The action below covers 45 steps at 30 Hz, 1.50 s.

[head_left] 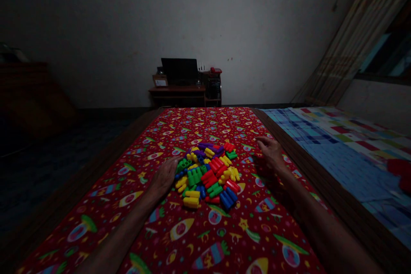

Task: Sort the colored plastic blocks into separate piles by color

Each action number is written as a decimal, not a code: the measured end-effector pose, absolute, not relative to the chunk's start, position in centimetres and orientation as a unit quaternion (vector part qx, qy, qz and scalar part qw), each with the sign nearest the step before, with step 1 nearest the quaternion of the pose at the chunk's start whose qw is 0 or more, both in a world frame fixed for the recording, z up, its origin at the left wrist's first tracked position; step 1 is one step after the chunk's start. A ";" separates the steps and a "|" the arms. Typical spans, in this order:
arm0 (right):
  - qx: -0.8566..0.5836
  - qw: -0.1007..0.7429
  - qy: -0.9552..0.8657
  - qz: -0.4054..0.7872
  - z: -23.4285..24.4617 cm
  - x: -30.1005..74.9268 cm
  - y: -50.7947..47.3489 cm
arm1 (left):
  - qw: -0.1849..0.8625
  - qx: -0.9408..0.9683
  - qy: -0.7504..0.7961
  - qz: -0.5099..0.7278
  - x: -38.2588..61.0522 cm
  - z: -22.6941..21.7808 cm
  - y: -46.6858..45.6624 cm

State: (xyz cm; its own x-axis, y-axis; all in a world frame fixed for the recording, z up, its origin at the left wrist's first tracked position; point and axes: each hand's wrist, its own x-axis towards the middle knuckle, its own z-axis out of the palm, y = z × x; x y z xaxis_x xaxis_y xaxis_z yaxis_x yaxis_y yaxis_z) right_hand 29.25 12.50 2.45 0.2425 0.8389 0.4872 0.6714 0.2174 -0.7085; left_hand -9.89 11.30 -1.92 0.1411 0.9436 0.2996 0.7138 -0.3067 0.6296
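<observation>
A loose pile of plastic toy building blocks (pixel 212 177), in red, yellow, green, blue and purple, lies on a red cloth (pixel 180 239) printed with rockets and stars. The blocks look like short joined tubes. My left hand (pixel 165 176) rests at the pile's left edge, its fingers stretched along the green block (pixel 184 164) and blue ones there; its fingertips are partly hard to see. Off to the right of the pile, my right hand (pixel 270 152) hovers over the cloth with its fingers apart and slightly bent. Nothing shows in its grasp, and its shadow falls beneath.
Beyond the far end of the cloth stands a low desk (pixel 178 90) with a monitor (pixel 180 71) and a red telephone (pixel 215 70). Patterned bedding (pixel 343 150) spreads along the right. A curtain (pixel 349 38) hangs at the right, and dark furniture (pixel 28 98) stands left.
</observation>
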 end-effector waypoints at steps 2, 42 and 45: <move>-0.550 0.438 -0.701 0.121 3.1 25.7 12.9 | 0.170 0.735 0.567 0.331 -9.8 -1.8 11.3; -0.746 0.289 -0.599 -0.018 5.0 32.2 17.2 | 0.190 0.729 0.468 0.462 -6.6 -0.4 8.5; -0.790 0.245 -0.561 0.024 4.0 34.1 16.7 | 0.196 0.725 0.468 0.466 -6.7 -0.5 8.6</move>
State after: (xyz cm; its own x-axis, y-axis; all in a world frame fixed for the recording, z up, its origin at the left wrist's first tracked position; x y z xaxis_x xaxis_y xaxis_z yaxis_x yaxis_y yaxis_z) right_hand 34.09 16.66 4.03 0.3690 0.8985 0.2376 0.8751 -0.2498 -0.4146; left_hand -6.70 8.58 -0.52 0.1277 0.8608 0.4927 0.4956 -0.4857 0.7201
